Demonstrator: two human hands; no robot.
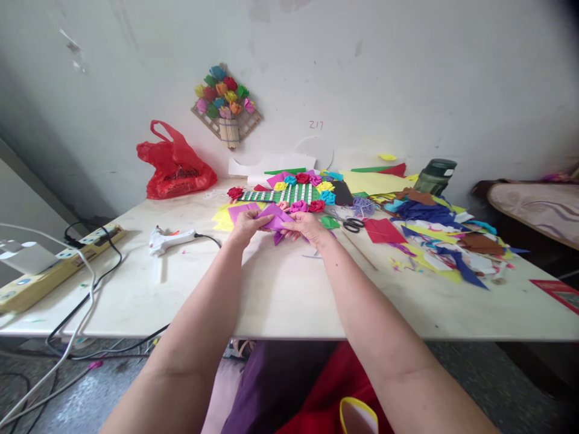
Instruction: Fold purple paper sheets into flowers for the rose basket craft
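A piece of purple paper (pixel 273 218) with pointed corners is held up between my two hands, over the middle of the table. My left hand (pixel 248 227) pinches its left side, and my right hand (pixel 306 228) pinches its right side. The fingers of both hands are closed on it. Just behind lies a green and white woven piece (pixel 266 196) edged with paper roses (pixel 298 207) in red, pink, yellow and blue. Yellow paper (pixel 222 217) shows beside my left hand. Black-handled scissors (pixel 353 225) and a thin wooden stick (pixel 359 250) lie right of my right hand.
A white glue gun (pixel 169 241) lies at left, near a yellow power strip (pixel 102 244) with cables. A red plastic bag (pixel 174 163) stands at the back left. Coloured scraps (pixel 434 232) pile up at right, before a green bottle (pixel 435 176). Paper flowers (pixel 224 93) hang on the wall.
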